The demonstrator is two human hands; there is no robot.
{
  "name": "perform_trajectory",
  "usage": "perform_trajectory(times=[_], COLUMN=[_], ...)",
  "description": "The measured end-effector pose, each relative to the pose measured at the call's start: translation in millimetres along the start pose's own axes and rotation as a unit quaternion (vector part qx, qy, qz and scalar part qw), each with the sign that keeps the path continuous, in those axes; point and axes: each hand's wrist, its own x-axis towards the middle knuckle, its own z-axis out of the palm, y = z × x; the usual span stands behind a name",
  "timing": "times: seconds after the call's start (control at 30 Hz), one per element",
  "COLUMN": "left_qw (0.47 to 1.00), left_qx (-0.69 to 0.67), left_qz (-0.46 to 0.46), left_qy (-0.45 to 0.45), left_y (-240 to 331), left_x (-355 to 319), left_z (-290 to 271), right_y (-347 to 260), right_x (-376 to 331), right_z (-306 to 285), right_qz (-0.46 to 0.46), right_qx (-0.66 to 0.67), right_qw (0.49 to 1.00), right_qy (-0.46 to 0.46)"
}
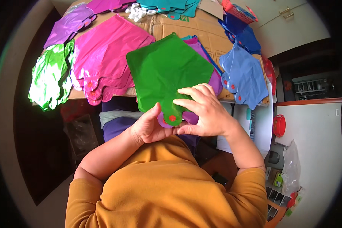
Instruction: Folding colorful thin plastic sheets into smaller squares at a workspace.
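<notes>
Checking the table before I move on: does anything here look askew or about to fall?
The crumpled green foil pile and the pink stack overhang the table's near edge. The blue stack droops over its edge too. Nothing looks torn or spilled.

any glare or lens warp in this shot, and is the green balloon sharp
Head view: strong fisheye warp, the table edges bend and a black rim rings the frame; bright glare on the crumpled green foil at left and some sheen on the pink balloons; the green balloon is sharp and evenly lit, as are the left hand and right hand holding its neck.
</notes>
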Motion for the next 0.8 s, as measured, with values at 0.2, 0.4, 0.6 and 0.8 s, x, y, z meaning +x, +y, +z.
perform_trajectory(times=[0.2,0.4,0.6,0.8], left_qw=[0.984,0.969,0.983,0.975], left_qx=[0.031,0.04,-0.014,0.08], left_qz=[-0.11,-0.148,-0.163,-0.177], left_qy=[0.133,0.196,0.082,0.109], left_y=[-3.6,11.8,10.0,14.6], left_x=[12.8,14.7,-0.3,-0.8], left_z=[-7.3,1.7,0.7,8.0], right_y=[-0.5,27.1,38.5,77.9], right_x=[-15.7,-32.8,-41.1,-15.3], right_z=[22.0,11.4,-16.9,-13.2], right_qz=[-0.003,0.255,0.427,0.353], right_qx=[0.026,0.209,0.566,0.599], right_qw=[0.998,0.893,0.692,0.695], right_qy=[0.051,0.307,0.137,0.184])
